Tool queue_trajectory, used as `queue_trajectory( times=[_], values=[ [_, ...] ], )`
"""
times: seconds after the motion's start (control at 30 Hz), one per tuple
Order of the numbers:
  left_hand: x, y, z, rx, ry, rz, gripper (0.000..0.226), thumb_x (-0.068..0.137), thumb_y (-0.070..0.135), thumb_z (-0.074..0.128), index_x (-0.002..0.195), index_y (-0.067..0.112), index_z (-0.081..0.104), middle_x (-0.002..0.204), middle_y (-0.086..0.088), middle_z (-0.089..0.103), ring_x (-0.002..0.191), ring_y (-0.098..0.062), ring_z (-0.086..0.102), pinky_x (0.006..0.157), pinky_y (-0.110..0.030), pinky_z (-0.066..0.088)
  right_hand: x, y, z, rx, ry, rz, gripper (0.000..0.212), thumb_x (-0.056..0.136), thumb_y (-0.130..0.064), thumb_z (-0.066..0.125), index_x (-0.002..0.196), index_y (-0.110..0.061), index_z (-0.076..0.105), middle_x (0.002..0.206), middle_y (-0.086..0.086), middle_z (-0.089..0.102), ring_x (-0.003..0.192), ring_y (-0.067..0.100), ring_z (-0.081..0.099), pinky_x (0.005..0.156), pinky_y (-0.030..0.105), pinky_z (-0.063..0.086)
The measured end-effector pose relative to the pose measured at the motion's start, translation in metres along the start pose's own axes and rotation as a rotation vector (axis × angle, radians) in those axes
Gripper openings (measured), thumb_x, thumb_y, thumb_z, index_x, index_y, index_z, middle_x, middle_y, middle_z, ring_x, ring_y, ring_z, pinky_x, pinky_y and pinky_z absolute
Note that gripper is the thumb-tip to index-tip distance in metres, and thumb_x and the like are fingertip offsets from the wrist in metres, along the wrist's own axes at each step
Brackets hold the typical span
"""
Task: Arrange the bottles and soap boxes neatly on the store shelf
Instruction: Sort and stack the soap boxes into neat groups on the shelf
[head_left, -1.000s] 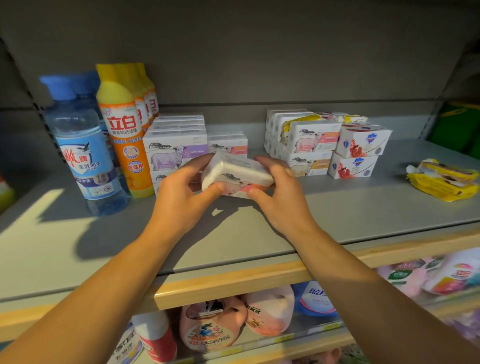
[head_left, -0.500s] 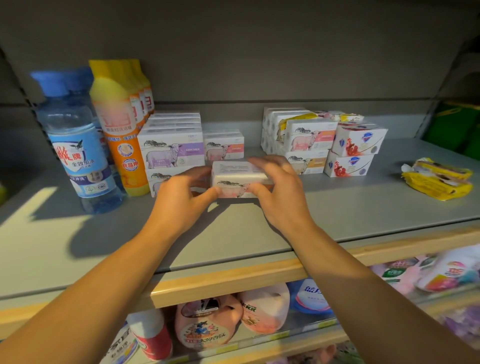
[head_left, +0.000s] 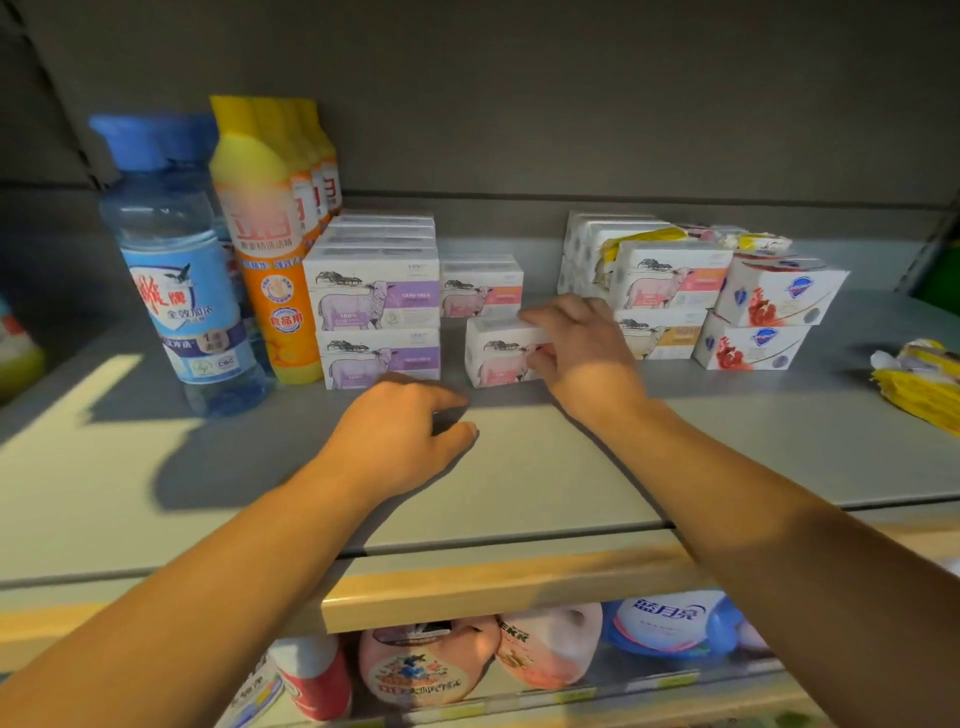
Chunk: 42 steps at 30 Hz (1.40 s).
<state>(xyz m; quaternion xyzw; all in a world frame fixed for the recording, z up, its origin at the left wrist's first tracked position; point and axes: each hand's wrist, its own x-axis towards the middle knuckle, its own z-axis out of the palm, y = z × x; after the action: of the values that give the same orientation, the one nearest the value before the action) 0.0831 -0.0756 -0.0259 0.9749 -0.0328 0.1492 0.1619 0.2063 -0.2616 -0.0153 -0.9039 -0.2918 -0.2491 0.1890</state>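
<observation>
A white soap box with a pink sheep print (head_left: 496, 353) stands on the grey shelf (head_left: 571, 467), in front of a matching pink box (head_left: 480, 287). My right hand (head_left: 576, 353) grips its right end, fingers over the top. My left hand (head_left: 402, 436) rests on the shelf just in front and left of it, fingers loosely curled, holding nothing. Left of the box stand stacked purple sheep soap boxes (head_left: 376, 306), orange-yellow detergent bottles (head_left: 267, 234) and a blue-capped clear bottle (head_left: 174, 260).
Right of my hand are stacked sheep boxes (head_left: 670, 286), red-and-white soap boxes (head_left: 769, 312) and yellow packets (head_left: 919, 384) near the right edge. A wooden strip (head_left: 493, 587) fronts the shelf. Pouches and bottles fill the lower shelf (head_left: 426, 670).
The pink soap box went from being held in both hands to standing on the shelf. My left hand let go and drew back toward me; my right hand stays on it.
</observation>
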Motion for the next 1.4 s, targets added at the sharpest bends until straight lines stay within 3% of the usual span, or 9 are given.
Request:
queue_trajectory(
  times=[0.13,0.6,1.0,1.2,1.4],
  values=[
    [0.001,-0.002,0.0,-0.01,-0.018,0.01,0.043,0.091,0.049,0.057,0.128,0.029,0.064,0.127,0.01,0.065,0.12,-0.015,0.055,0.096,-0.032,0.049,0.028,0.0,0.02,-0.042,0.025,0.02,0.047,0.088,-0.024,0.067,0.135,-0.022,0.057,0.121,0.008,0.054,0.118,0.033,0.04,0.102,0.038,0.036],
    [0.009,-0.008,0.005,-0.069,-0.005,-0.026,0.039,0.086,0.046,0.062,0.121,0.031,0.067,0.121,0.016,0.067,0.123,-0.014,0.053,0.098,-0.032,0.047,0.087,0.005,0.063,-0.084,0.03,0.0,0.044,0.09,-0.017,0.061,0.134,-0.021,0.057,0.129,0.009,0.052,0.117,0.036,0.041,0.102,0.035,0.035],
    [0.01,-0.008,0.007,-0.083,0.003,-0.051,0.039,0.083,0.044,0.063,0.121,0.033,0.067,0.12,0.016,0.068,0.125,-0.014,0.051,0.097,-0.033,0.048,0.088,0.004,0.064,-0.067,0.02,-0.011,0.047,0.091,-0.017,0.061,0.137,-0.02,0.055,0.13,0.01,0.052,0.119,0.036,0.041,0.101,0.039,0.038],
    [0.01,-0.009,0.006,-0.073,0.001,-0.051,0.037,0.084,0.045,0.063,0.118,0.032,0.067,0.113,0.013,0.07,0.12,-0.017,0.053,0.093,-0.035,0.05,0.076,-0.005,0.043,-0.017,-0.084,-0.001,0.057,0.091,-0.025,0.057,0.145,-0.017,0.043,0.139,0.011,0.047,0.126,0.036,0.042,0.104,0.041,0.041],
    [0.008,-0.003,0.001,-0.115,0.059,-0.069,0.036,0.085,0.04,0.064,0.119,0.028,0.067,0.118,0.006,0.069,0.114,-0.017,0.059,0.094,-0.033,0.05,0.037,-0.003,-0.013,0.085,0.138,-0.028,0.035,0.088,-0.023,0.063,0.121,-0.012,0.063,0.118,0.01,0.058,0.114,0.032,0.051,0.093,0.037,0.044]
  ],
)
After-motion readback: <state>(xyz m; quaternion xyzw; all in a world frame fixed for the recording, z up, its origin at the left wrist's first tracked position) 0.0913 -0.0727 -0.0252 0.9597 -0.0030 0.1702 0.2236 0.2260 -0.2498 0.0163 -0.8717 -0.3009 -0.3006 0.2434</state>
